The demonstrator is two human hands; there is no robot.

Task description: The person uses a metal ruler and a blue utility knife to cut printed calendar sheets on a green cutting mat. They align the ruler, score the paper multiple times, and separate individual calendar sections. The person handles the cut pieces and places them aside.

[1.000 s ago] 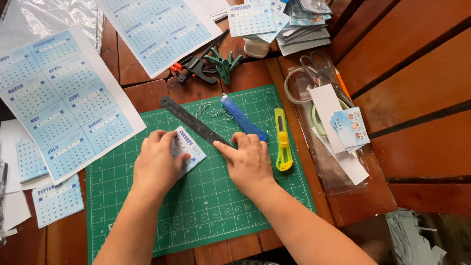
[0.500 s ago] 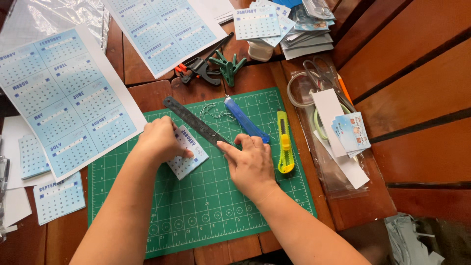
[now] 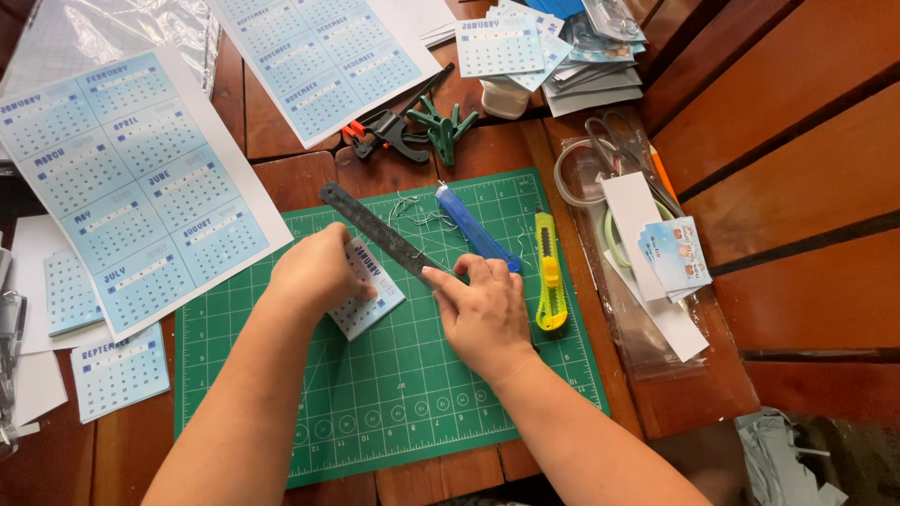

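My left hand [image 3: 314, 276] presses down a small blue-and-white calendar card [image 3: 373, 298] lying tilted on the green cutting mat [image 3: 394, 403]. A dark metal ruler [image 3: 370, 225] runs diagonally across the mat from upper left, over the card's top edge. My right hand [image 3: 483, 314] grips the ruler's near end, thumb and index finger on it. A blue utility knife [image 3: 473, 228] lies on the mat just beyond my right fingers, touching them or nearly so. Thin paper trimmings lie by the knife.
A yellow utility knife [image 3: 548, 276] lies right of my right hand. Green and black clamps [image 3: 422, 129] sit behind the mat. Large calendar sheets [image 3: 131, 187] cover the left. Scissors [image 3: 619, 150], a tape roll [image 3: 574, 173] and stacked cards [image 3: 675, 253] lie on a plastic bag at right.
My left hand has slid up and to the left, uncovering more of the card, which now lies more tilted. My right hand stays at the ruler's end.
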